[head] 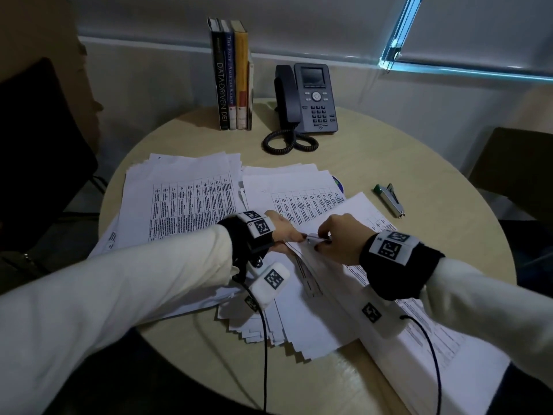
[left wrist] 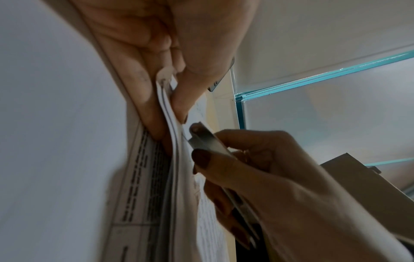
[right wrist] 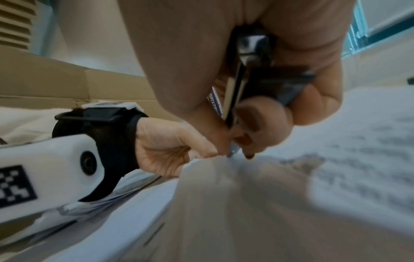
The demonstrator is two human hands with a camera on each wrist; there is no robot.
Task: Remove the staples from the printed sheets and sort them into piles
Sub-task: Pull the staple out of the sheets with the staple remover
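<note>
Nearest, fanned white printed sheets (head: 302,333) overhang the round beige table (head: 449,235). Above them the left hand (head: 281,232) pinches the corner of a stapled white set (left wrist: 172,134) between thumb and fingers, while the right hand (head: 338,238) grips a flat silver metal staple remover (left wrist: 208,140), its tip touching that corner. Two spread piles of table-printed pages (head: 191,199) lie beyond, a green-ended silver stapler (head: 390,199) to their right. Farthest stand a dark grey desk phone (head: 314,97) and upright books (head: 230,76), one spine reading "DATA-DRIVEN", before a grey wall.
</note>
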